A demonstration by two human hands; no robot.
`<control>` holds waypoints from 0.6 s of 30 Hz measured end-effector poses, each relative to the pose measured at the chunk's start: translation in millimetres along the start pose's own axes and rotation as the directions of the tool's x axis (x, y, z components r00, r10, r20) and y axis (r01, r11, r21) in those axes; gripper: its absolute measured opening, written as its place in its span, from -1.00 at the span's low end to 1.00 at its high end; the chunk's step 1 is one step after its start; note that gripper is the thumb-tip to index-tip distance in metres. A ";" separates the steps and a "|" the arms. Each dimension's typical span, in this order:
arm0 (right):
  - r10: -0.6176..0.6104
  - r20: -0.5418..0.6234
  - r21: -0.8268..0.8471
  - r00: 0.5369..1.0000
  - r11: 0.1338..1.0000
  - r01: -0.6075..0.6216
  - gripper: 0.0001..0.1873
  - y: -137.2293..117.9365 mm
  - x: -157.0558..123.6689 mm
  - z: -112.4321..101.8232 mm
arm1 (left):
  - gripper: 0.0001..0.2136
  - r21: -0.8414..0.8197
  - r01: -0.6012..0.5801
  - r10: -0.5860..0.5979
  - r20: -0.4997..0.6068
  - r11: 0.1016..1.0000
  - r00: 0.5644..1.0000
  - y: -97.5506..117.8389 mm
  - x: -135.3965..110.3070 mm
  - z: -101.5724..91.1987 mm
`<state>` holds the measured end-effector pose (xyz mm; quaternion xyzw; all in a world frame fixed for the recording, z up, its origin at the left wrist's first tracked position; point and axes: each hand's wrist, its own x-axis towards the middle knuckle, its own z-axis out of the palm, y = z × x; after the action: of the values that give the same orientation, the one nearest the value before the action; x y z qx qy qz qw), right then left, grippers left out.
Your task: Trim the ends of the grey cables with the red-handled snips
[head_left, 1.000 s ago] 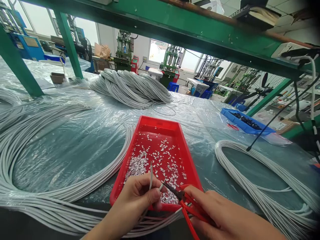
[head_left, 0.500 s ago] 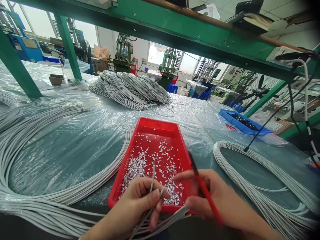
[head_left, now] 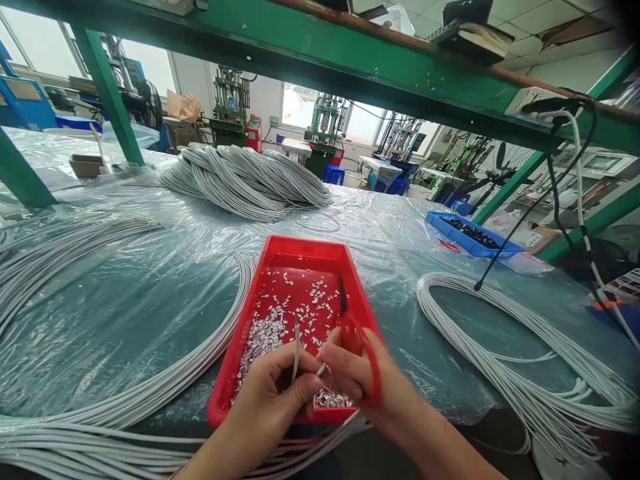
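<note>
My left hand (head_left: 265,400) is closed, pinching a thin grey cable (head_left: 297,350) between thumb and fingers. One length of it sticks up, and a short end points right toward my other hand. My right hand (head_left: 387,390) carries red-handled scissors (head_left: 375,377), their dark blades pointing up and blurred. Its thumb and forefinger meet at the short cable end, close to my left thumb. Beneath both hands lies a red tray (head_left: 307,247) strewn with small silvery foil scraps (head_left: 265,340). More grey cables (head_left: 345,430) run below the hands along the tray's near edge.
Coiled grey cables lie to the left (head_left: 200,363) and to the right (head_left: 450,320). A big cable heap (head_left: 245,180) sits farther back. A blue tray (head_left: 470,237) with black parts is at the right. A green shelf beam (head_left: 320,50) crosses overhead, with cords hanging from it.
My right hand has moved left to the cable end at my left hand, and the scissors have swung more upright. The view has shifted slightly to the right.
</note>
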<state>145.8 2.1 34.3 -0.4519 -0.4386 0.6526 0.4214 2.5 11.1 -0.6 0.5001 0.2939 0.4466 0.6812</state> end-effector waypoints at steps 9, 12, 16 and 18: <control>0.003 0.014 -0.058 1.000 0.998 -0.002 -0.63 4.2 1.9 7.6 | -0.81 -0.229 0.074 -0.066 0.044 0.971 0.997 -1.5 4.9 -2.1; -0.023 0.002 -0.011 1.000 1.000 0.023 -0.55 3.9 8.2 6.5 | -0.78 -0.308 0.101 -0.071 0.105 0.946 0.992 -1.4 1.7 -1.9; -0.196 -0.179 -0.156 0.964 0.973 0.169 -0.66 -15.7 11.3 -6.2 | -0.75 -0.424 0.282 -0.220 0.190 0.861 0.957 2.3 -4.9 1.7; -0.142 -0.089 -0.214 0.986 0.969 0.120 -0.73 -23.8 9.5 -11.5 | -0.75 -0.392 0.220 -0.195 0.102 0.893 0.975 3.2 -5.3 3.1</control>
<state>158.2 19.5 52.6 -0.4968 -0.5109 0.5495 0.4361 1.8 5.4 3.2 0.3288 0.2271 0.4067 0.8215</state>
